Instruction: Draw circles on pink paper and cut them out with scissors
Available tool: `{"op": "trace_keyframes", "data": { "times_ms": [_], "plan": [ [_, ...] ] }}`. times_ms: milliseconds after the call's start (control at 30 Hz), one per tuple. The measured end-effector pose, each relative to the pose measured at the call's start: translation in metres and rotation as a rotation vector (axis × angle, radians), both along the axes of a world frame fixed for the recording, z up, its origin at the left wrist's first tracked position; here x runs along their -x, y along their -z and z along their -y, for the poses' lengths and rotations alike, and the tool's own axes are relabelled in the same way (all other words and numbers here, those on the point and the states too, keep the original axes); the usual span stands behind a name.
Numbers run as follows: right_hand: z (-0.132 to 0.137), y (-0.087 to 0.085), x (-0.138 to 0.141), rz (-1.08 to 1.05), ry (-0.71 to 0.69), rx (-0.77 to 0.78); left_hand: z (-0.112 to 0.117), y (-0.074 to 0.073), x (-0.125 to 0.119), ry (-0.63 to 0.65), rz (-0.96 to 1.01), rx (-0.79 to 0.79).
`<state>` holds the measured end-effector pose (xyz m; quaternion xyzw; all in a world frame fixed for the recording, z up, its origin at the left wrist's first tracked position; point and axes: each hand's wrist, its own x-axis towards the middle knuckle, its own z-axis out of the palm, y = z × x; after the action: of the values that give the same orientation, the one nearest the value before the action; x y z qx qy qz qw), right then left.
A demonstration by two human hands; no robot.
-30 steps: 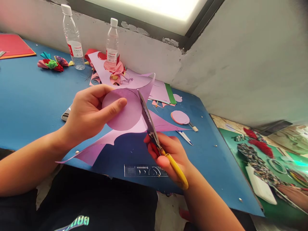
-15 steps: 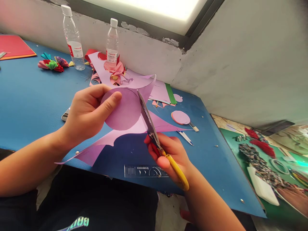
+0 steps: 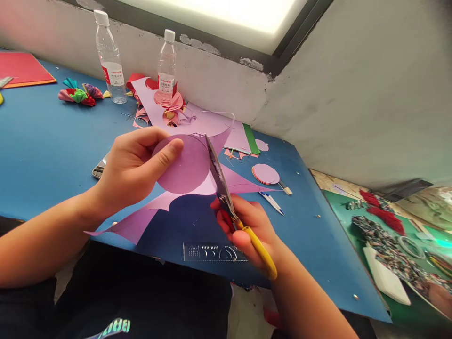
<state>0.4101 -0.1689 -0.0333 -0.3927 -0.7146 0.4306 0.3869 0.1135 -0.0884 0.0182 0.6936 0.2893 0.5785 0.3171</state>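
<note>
My left hand [image 3: 141,157] pinches a purple paper circle [image 3: 187,165] between thumb and fingers, holding it above the table. From its upper edge a curved strip of purple paper [image 3: 224,136] still joins on and loops to the right. My right hand [image 3: 252,233] is wrapped round yellow-handled scissors [image 3: 224,188]. The blades point up and lie along the right edge of the circle, nearly closed. A pointed purple offcut [image 3: 144,216] hangs below the circle, reaching left and right.
Two water bottles [image 3: 112,70] stand by the wall among paper scraps. A stack of paper circles [image 3: 266,174], a brush [image 3: 285,187] and pens [image 3: 271,202] lie to the right. Near the front edge is a clear stencil ruler [image 3: 212,252]. Folded paper pieces [image 3: 79,94] sit far left.
My left hand and the paper circle have shifted slightly right and down, and the loop of the strip has moved with them. The scissors have hardly moved.
</note>
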Motion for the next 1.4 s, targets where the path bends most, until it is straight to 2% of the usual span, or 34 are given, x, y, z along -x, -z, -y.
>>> {"op": "trace_keyframes", "data": {
  "times_ms": [100, 233, 900, 1400],
  "plan": [
    [0.0010, 0.0021, -0.0007, -0.001, 0.013, 0.043, 0.0059, -0.0029, -0.0004, -0.060, -0.082, 0.051],
    [0.0010, 0.0035, -0.0013, -0.019, -0.002, 0.037, 0.0074, -0.0036, -0.0003, -0.063, -0.126, 0.069],
    [0.0009, 0.0042, -0.0007, -0.060, 0.019, 0.055, 0.0087, -0.0065, -0.0015, -0.076, -0.098, 0.121],
    [-0.0018, 0.0014, 0.0001, -0.058, -0.007, 0.005, 0.0047, -0.0013, -0.0031, -0.092, -0.028, 0.069]
  ]
}}
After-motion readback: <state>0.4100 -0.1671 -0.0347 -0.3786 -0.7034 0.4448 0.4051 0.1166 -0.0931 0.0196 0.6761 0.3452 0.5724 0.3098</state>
